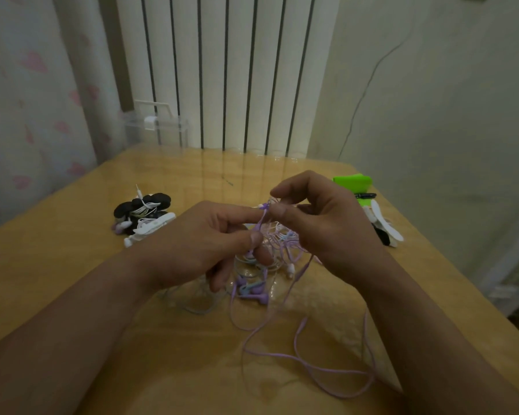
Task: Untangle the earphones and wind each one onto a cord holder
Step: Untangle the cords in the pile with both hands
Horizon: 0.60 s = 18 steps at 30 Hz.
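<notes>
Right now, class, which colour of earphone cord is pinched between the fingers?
The purple cord, pinched by the left hand and the right hand; the paler cords of the tangle hang slack beneath.

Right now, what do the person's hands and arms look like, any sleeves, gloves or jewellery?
Both are bare: the left hand and right hand wear no gloves or rings, and neither wrist shows a watch or bracelet. No sleeve shows on either forearm.

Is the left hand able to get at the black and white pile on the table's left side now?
Probably yes, once it lets go: the left hand pinches the purple cord, but bare table lies between it and the pile.
</notes>
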Motion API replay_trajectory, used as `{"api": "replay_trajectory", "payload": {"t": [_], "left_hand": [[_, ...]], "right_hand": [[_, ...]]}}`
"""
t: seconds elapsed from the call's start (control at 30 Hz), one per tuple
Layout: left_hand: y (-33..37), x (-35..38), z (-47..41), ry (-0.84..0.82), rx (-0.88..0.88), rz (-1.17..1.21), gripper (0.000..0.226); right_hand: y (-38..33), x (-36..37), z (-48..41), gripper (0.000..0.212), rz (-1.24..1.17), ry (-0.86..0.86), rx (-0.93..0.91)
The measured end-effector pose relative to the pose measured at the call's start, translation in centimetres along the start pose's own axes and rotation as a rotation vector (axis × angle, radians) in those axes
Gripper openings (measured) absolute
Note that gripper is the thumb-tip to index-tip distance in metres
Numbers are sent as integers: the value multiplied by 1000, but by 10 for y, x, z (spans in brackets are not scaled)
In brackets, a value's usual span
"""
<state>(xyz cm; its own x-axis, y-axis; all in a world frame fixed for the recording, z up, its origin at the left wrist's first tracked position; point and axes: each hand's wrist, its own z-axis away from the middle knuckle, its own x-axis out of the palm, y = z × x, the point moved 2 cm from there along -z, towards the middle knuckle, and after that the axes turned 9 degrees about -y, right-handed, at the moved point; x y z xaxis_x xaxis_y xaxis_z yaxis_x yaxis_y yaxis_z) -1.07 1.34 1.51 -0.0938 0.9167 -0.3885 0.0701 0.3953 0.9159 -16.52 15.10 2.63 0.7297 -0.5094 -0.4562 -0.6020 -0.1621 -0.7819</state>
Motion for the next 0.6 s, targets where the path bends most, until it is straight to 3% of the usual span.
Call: {"api": "replay_trajectory", "payload": {"t": [0.1, 0.3, 0.37, 0.47, 0.6], "left_hand": [[1, 0, -1, -12, 3, -10, 36], [1, 6, 0, -219, -30, 39, 32], [0, 4, -1, -154, -7, 97, 34], [-2, 0, -3, -67, 37, 185, 37], [-3, -5, -5, 76, 77, 320, 39]], "right_hand": [[0, -1, 0, 10, -50, -7, -5], [6, 3, 0, 5, -163, -45, 22], [9, 2, -1, 2, -235, -21, 45], [13, 3, -1, 14, -318, 4, 115], [18, 19, -1, 27, -132, -43, 195]]}}
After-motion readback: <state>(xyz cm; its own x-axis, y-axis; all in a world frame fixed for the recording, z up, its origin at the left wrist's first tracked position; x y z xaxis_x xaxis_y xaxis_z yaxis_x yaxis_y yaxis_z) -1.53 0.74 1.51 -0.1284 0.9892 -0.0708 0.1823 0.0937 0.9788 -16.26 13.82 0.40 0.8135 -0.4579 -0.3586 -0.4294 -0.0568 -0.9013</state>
